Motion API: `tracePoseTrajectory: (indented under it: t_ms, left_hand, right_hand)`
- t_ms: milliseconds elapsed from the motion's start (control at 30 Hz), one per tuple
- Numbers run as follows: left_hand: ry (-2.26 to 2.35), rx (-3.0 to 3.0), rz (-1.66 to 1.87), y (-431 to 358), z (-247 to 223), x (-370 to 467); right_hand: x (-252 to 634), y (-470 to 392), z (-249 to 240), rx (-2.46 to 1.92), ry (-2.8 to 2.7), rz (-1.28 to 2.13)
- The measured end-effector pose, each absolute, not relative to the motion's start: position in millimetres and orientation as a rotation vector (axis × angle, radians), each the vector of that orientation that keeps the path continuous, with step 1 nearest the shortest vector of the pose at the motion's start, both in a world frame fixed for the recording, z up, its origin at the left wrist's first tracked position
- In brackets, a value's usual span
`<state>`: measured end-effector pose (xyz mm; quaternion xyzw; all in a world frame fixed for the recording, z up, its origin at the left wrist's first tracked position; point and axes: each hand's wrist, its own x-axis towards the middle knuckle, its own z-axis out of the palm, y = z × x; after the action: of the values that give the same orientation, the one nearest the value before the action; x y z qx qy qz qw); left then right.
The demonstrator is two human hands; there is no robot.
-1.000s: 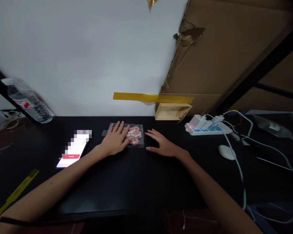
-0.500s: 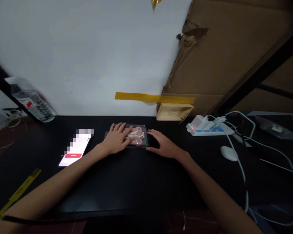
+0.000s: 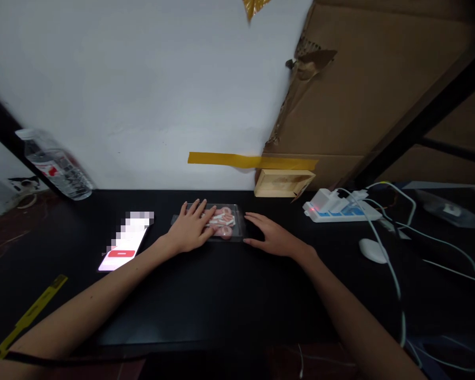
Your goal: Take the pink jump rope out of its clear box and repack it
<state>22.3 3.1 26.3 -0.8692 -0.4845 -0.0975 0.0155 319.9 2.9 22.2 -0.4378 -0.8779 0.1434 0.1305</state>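
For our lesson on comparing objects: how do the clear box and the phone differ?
The clear box is see-through, showing pink and white pieces; the phone has a lit screen with a red button. The clear box stretches side to side; the phone slants away. Both rest on the black table.

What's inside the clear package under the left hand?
In the clear package, pink and white pieces show toward the right. The left hand covers much of the rest; anything beneath it is hidden.
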Motion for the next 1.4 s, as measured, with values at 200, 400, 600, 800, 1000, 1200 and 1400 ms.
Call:
tracePoseTrajectory:
  t_ms: [200,400,600,800,1000,1200,1400]
  left_hand:
    - [-1.469,-2.710,-0.250,2.6,28.6,22.2]
    - [-1.423,-2.724,-0.236,0.5,32.2,24.8]
    - [-1.411,-2.718,-0.185,-2.2,33.4,31.1]
    - [-1.412,-2.713,-0.248,-6.2,31.4,36.6]
    - [-1.431,-2.704,-0.268,-7.2,28.7,38.7]
    - [-1.485,-2.745,-0.263,-0.9,28.7,33.1]
    - [-1.485,-2.769,-0.282,9.4,27.0,22.7]
  right_hand:
    - [327.1,3.8,26.6,-1.297,-2.505,0.527]
    - [312.2,4.2,9.6,-1.167,-2.480,0.406]
    - [305.2,9.8,-6.8,-1.114,-2.301,0.321]
    - [302.1,18.7,-18.3,-1.041,-2.132,0.243]
    - [296.5,19.5,-17.2,-1.077,-2.075,0.215]
    - [305.4,19.3,-3.6,-1.289,-2.077,0.217]
    - [339.5,29.0,8.1,-1.482,-2.099,0.240]
